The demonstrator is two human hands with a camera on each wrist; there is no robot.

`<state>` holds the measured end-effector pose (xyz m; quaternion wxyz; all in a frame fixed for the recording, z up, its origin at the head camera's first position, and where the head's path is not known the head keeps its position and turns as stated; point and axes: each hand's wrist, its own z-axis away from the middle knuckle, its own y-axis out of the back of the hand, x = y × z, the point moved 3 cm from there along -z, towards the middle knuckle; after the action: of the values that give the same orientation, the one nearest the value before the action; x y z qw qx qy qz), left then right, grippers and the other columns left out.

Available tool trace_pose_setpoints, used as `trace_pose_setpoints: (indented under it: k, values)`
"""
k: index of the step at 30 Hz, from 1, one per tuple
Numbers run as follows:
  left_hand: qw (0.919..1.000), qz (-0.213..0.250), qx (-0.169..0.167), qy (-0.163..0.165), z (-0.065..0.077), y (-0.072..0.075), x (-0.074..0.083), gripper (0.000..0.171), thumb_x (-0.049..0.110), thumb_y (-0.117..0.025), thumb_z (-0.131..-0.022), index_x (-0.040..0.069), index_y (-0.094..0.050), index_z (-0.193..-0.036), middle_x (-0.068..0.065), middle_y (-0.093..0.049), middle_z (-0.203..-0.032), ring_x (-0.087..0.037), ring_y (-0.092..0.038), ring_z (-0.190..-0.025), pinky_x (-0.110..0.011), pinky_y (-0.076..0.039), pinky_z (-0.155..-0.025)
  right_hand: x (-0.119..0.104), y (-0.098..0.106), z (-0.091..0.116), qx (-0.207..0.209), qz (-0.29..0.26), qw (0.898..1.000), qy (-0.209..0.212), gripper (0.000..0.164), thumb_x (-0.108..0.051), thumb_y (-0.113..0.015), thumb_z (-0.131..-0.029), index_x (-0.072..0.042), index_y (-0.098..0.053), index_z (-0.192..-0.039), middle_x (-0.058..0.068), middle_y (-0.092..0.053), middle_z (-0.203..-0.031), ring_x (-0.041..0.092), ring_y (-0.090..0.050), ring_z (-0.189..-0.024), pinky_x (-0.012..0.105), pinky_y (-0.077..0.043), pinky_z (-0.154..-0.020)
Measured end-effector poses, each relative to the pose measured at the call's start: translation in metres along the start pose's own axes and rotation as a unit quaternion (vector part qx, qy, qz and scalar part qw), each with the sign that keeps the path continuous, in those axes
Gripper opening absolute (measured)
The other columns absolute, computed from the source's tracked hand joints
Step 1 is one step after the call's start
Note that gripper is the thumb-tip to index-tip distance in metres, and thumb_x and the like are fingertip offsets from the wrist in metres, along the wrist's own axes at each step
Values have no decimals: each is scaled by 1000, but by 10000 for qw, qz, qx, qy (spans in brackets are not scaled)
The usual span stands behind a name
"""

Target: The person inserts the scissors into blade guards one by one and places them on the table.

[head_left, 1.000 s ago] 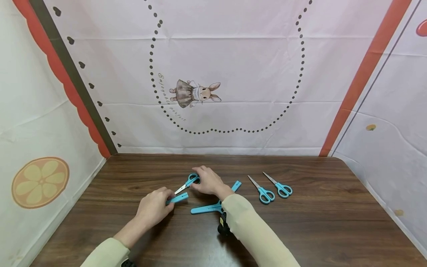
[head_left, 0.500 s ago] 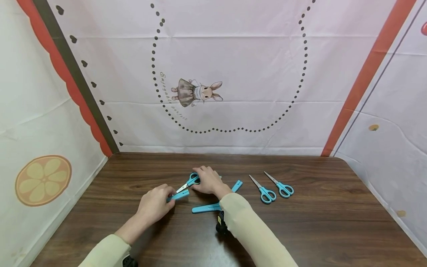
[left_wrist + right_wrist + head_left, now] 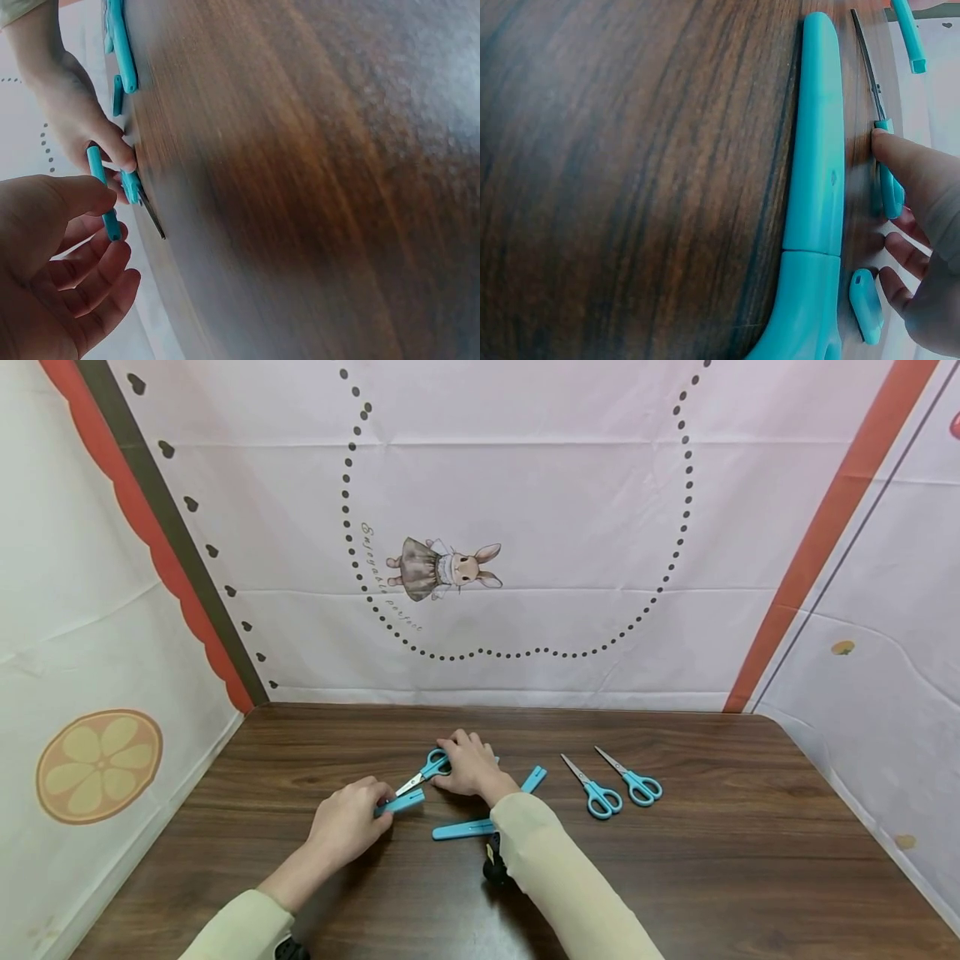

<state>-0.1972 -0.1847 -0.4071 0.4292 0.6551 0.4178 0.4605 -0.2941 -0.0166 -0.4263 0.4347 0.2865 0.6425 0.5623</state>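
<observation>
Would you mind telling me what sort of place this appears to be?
Probably a small tabletop work booth: printed cloth rises behind and on both sides of a wood-grain table, where a person's right hand holds blue-handled scissors.

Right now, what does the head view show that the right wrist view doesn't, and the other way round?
Only the head view shows two silver-bladed, turquoise-handled scissors lying side by side and a printed rabbit in a brownish skirt.

Only the right wrist view shows the seam across a long turquoise plastic piece, which the cream sleeve partly covers in the head view.

Both show the right hand holding a third such pair, a slim turquoise plastic sheath near its blades, that long piece and the brown wood-grain table.
</observation>
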Motion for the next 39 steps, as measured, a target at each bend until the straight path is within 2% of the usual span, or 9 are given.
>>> trace_pose_setpoints:
  k: [8,16,25,32,39]
  values:
    - [10000,12,-29,11,-1,0,1,13,15,-72,-75,15,-68,-87,6,-52,-73,-9,-41,-52,-25,-33,-45,0,-3,-3,44,-116,9999,-99,59,-47,-60,-85,-23,-45,-136,4,-40,-132,25,-39,-119,44,-35,-94]
    - [10000,80,-60,7,2,-2,1,12,16,-73,-75,15,-68,-86,5,-55,-76,-8,-41,-53,-25,-35,-46,-4,-2,-1,117,50,9997,-215,54,-48,-59,-85,-23,-49,-131,4,-42,-131,25,-40,-119,43,-37,-94]
    - [10000,29,9,-2,3,-1,-3,15,17,-74,-74,15,-68,-88,6,-56,-78,-8,-43,-55,-25,-36,-47,-5,0,4,252,691,9972,97,56,-51,-55,-86,-17,-47,-130,4,-48,-129,23,-45,-116,40,-40,-90]
    - [10000,48,12,-21,2,-2,-3,15,16,-74,-75,15,-69,-89,6,-56,-77,-8,-43,-54,-25,-36,-46,-3,4,8,359,725,9966,155,52,-47,-55,-88,-17,-46,-130,1,-55,-126,20,-50,-113,39,-41,-92]
    - [10000,85,-38,-13,2,-2,-1,15,15,-74,-75,14,-68,-89,5,-55,-77,-8,-42,-54,-25,-35,-46,-3,6,11,386,748,9962,226,55,-46,-55,-89,-17,-45,-134,2,-55,-127,21,-51,-115,40,-42,-92]
